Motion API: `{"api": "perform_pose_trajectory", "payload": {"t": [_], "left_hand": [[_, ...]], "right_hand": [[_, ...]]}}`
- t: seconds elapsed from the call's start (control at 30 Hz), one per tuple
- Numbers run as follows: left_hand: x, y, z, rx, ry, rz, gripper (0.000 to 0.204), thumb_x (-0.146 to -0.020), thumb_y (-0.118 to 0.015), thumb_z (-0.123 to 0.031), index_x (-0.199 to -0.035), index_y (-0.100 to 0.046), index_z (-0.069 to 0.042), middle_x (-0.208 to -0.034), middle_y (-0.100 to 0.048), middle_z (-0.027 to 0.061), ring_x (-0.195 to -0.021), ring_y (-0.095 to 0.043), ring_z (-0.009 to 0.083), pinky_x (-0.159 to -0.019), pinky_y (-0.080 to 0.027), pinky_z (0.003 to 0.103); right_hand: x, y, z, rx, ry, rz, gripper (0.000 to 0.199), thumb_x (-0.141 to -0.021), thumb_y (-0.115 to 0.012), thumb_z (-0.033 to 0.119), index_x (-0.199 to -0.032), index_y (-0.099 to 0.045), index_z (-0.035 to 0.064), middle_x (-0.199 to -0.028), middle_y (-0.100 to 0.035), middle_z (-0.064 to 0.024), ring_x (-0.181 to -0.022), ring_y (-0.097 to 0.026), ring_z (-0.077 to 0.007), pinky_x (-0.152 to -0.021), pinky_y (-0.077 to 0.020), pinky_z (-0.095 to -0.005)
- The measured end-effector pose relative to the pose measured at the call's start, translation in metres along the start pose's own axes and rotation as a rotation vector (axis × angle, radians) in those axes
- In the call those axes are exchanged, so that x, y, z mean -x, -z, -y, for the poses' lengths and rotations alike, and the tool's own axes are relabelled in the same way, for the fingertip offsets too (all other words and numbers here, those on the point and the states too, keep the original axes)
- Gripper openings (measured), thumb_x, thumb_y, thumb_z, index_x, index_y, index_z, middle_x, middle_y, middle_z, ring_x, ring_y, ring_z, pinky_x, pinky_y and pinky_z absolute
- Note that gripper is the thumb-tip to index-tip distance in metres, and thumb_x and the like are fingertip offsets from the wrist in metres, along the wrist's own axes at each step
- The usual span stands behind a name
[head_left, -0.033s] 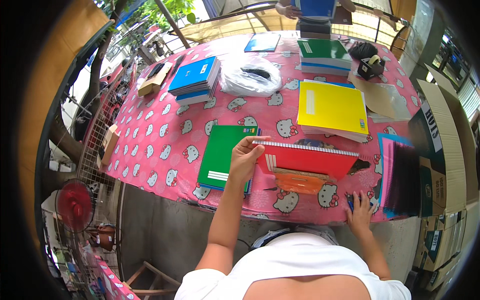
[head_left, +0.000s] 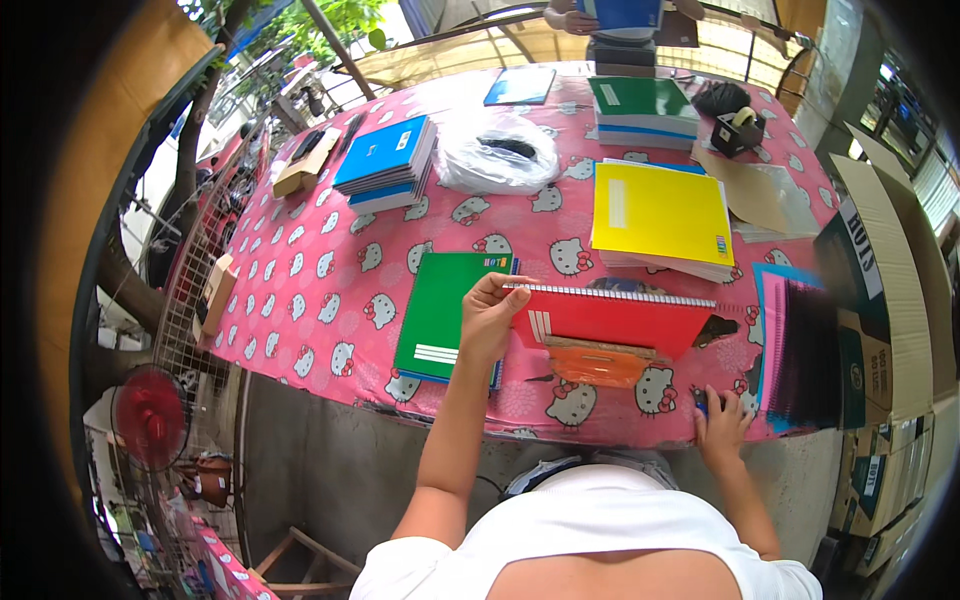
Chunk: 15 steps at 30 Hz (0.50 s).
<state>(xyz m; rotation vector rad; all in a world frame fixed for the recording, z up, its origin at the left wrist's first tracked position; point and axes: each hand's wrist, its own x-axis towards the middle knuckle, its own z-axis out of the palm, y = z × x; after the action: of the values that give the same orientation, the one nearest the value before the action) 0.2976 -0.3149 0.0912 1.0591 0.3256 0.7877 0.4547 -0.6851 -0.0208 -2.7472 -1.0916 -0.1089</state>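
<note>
Along the table's (head_left: 275, 340) near side, holding a red notebook (head_left: 620, 322) by its upper left corner in the left grip (head_left: 487, 325), with thumb on the cover. Tilted, cover toward the front edge, coiled side uppermost. Close below, at its lower edge, with an orange block (head_left: 597, 372); cannot tell whether touching. Farther right, resting the right grip (head_left: 722, 430) at the front edge, with fingers bent by a small blue thing (head_left: 701, 402); cannot tell whether grasping or merely touching. Tight toward the right, hemmed in by a dark stack (head_left: 810, 350) on blue and pink sheets (head_left: 770, 345), then by an open box (head_left: 905, 300) against the table's right edge. Just left, partly behind the left grip, with a green notebook (head_left: 440, 310) near the front edge. Beyond that, opening onto a broad stretch of pink cloth (head_left: 330, 225) out to the left edge. Toward the back, narrowing to a short gap before a yellow stack (head_left: 660, 215); farther left, widening between the green notebook and a blue stack (head_left: 378, 160).
</note>
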Motion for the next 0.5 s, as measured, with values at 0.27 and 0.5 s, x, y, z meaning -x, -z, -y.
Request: {"api": "perform_pose_trajectory", "payload": {"t": [0.27,0.5], "left_hand": [[0.015,-0.108,-0.005,-0.598,-0.636,0.187,0.021,-0.074,-0.070,0.014,-0.088,-0.060,0.003,-0.097,-0.066,0.0166,-0.092,-0.066,0.0222,-0.077,-0.056,0.030],[0.022,-0.138,-0.002,-0.504,-0.643,0.202,0.028,-0.068,-0.063,0.020,-0.090,-0.064,0.003,-0.093,-0.069,0.0169,-0.090,-0.067,0.0279,-0.074,-0.056,0.032]], "right_hand": [[-0.057,0.180,0.121,-0.721,0.380,-0.319,0.042,-0.076,-0.073,0.014,-0.112,-0.056,0.0013,-0.103,-0.057,-0.0160,-0.089,-0.058,-0.0337,-0.076,-0.0488,-0.0400],[-0.072,0.187,0.132,-0.643,0.304,-0.292,0.039,-0.082,-0.070,0.019,-0.114,-0.057,0.0010,-0.101,-0.059,-0.0103,-0.090,-0.059,-0.0259,-0.075,-0.0491,-0.0377]]}}
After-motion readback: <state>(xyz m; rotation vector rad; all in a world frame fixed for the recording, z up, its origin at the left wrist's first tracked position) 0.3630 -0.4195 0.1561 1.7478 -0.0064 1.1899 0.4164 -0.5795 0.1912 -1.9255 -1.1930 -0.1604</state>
